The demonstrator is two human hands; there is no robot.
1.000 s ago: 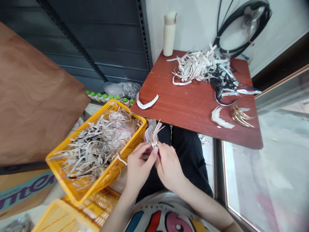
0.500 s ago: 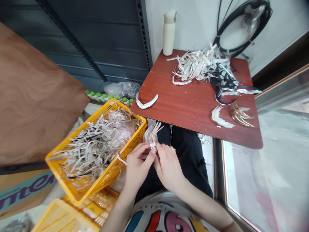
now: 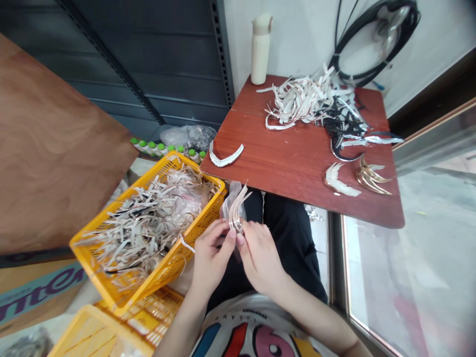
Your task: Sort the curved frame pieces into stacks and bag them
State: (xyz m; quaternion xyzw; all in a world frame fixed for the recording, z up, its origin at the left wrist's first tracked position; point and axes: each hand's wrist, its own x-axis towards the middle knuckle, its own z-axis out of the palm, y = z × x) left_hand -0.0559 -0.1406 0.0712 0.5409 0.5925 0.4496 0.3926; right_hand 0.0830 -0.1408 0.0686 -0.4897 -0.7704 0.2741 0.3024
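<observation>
Well, looking down from the head view, I see both bare hands together just off the near edge of the red-brown table (image 3: 256,161), over the person's dark trousers (image 3: 293,233). The left hand (image 3: 212,252) has its thumb and fingers closed on the lower end of a small fan of thin, pale strips (image 3: 237,208), and the right hand (image 3: 262,254) pinches that same end from the other side. The strips stand up out of the fingers, their tips curving to the right, with a cloudy plastic bag (image 3: 225,208) just behind them. To the left sits a yellow crate (image 3: 203,232), heaped with tangled strips (image 3: 143,225) in white, grey and black. Over on the table, a curved white bundle (image 3: 226,161) lies near the left edge, while a short white fan (image 3: 340,184) and some gold curved pieces (image 3: 368,177) lie side by side at the near right. A loose pile of white strips (image 3: 299,104) fills the far part, running into black strips (image 3: 344,119) on its right, and a cream bottle (image 3: 260,57) stands upright at the far left corner.
</observation>
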